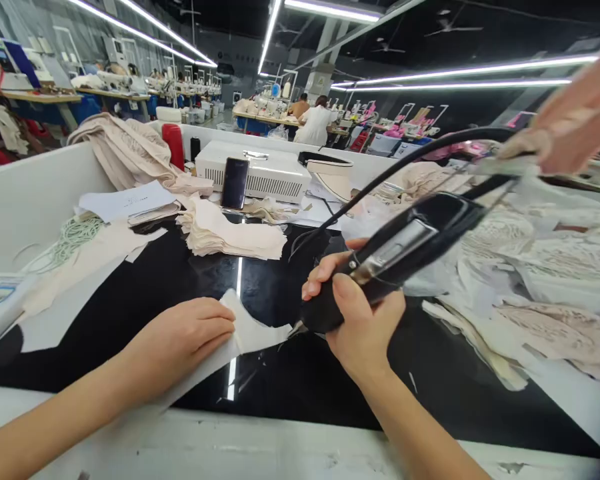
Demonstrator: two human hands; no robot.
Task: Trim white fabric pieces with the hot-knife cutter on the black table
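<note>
White, curved, thin sheet [253, 331] lies under your left hand [187, 337], grip unclear; your right hand [364, 327] clasps a bulky black tool [405, 241], edge work seemingly unfinished.

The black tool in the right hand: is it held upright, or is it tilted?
Tilted. The black tool slopes: its tip is low, at the white piece, and its other end is higher, toward picture right.
</note>
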